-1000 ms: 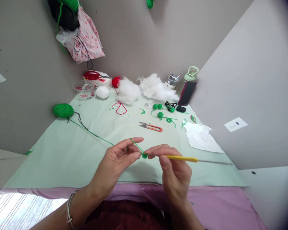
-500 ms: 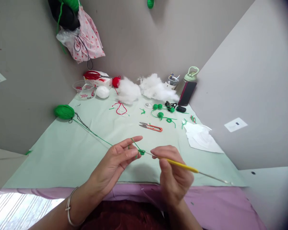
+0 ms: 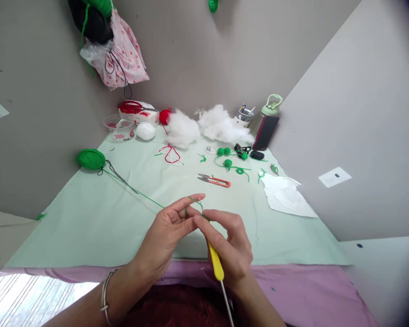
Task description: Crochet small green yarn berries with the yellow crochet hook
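Observation:
My left hand (image 3: 168,231) pinches a small piece of green yarn work (image 3: 205,218), with the strand looped over its raised index finger. From there the green strand (image 3: 141,192) runs back to a green yarn ball (image 3: 91,159) at the left. In my right hand (image 3: 230,245) is a yellow-handled crochet hook (image 3: 216,263), its thin tip pointing up beside my left index finger and its other metal end pointing down toward me. The fingertips of both hands meet at the yarn work and partly hide it.
Orange thread snips (image 3: 214,180) lie beyond my hands. Farther back are small green crocheted balls (image 3: 228,163), white stuffing (image 3: 221,125), a white yarn ball (image 3: 145,131), a phone (image 3: 266,132) leaning on a bottle, and white paper (image 3: 286,195) at the right.
My right hand has moved left against my left fingertips. The hook has swung from pointing left to pointing up, its rear end now toward me.

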`<state>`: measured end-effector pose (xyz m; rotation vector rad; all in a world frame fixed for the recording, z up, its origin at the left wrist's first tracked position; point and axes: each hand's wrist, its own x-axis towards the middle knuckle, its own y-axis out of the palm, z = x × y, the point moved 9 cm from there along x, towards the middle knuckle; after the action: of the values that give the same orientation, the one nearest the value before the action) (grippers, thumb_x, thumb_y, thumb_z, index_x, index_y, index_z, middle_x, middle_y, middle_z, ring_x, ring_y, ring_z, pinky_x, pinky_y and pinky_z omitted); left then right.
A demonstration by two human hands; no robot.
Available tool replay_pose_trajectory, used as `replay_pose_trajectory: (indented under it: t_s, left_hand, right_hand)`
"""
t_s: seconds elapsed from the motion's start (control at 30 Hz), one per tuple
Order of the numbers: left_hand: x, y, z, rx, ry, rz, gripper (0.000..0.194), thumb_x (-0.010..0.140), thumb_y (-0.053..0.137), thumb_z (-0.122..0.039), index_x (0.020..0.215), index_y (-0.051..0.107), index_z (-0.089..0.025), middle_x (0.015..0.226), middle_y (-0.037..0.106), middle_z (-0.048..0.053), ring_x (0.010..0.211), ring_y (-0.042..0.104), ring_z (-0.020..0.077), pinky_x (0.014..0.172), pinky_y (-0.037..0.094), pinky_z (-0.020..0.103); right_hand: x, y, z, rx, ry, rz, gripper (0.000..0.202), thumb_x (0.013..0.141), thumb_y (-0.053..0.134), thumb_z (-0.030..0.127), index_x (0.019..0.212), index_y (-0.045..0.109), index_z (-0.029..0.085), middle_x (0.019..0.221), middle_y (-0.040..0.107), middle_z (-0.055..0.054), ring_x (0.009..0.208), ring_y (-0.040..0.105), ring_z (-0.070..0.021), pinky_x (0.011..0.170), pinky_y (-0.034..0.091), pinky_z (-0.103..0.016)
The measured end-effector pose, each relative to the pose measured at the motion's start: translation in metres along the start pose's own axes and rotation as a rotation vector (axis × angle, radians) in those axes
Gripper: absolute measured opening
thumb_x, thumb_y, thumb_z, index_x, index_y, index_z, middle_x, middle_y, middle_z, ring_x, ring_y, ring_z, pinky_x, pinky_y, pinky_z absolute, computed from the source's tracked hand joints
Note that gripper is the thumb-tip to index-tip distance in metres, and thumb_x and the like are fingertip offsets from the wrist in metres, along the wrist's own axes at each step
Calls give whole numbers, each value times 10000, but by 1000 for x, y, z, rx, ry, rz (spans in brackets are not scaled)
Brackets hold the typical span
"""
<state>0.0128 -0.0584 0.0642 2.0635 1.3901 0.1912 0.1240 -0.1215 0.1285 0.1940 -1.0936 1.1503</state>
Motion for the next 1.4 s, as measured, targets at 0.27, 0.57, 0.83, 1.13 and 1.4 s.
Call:
replay_pose_trajectory:
  t_s: [0.27, 0.57, 0.83, 1.13, 1.4]
  left_hand:
    - [0, -8, -1, -70, -71, -32, 440, 812, 877, -292, 1239, 782, -241, 869, 642, -9, 865, 570, 137, 949, 434, 298]
    - [-2, -7, -11, 95, 92, -59, 469, 815, 870, -286, 1270, 758, -296, 833, 628, -24, 847, 547, 147, 885, 427, 292]
    - [-2, -1, -7, 89, 51, -28, 716, 797, 874, -221, 1460, 617, -297, 773, 636, -53, 791, 591, 128, 846, 463, 283]
    - [-1, -1, -9, 140, -15, 26, 1112, 736, 888, -181, 1662, 282, -293, 770, 634, -59, 648, 490, 112, 539, 372, 224]
    - [-12, -5, -18, 334, 171, -124, 942, 834, 850, -286, 1630, 350, -346, 774, 618, -69, 652, 454, 109, 734, 429, 266]
  right_hand:
    - [5, -14, -36, 483, 372, -179, 213, 1019, 596, 177, 1026, 783, 279, 855, 706, -32, 750, 619, -184, 676, 509, -347]
    - [6, -6, -40, 555, 409, -171, 193, 1018, 622, 204, 1019, 798, 280, 870, 715, -24, 784, 612, -177, 708, 484, -345]
    - [6, 4, -39, 620, 425, -102, 177, 1014, 643, 253, 1031, 811, 306, 1033, 784, -61, 948, 676, -219, 727, 541, -355]
    - [11, 6, -48, 745, 506, -91, 180, 1017, 640, 363, 941, 779, 277, 907, 793, -36, 642, 603, -149, 579, 502, -293]
    - [4, -4, -3, -77, 13, -48, 422, 937, 660, 69, 1250, 749, 337, 1130, 770, -97, 986, 692, -258, 778, 574, -423]
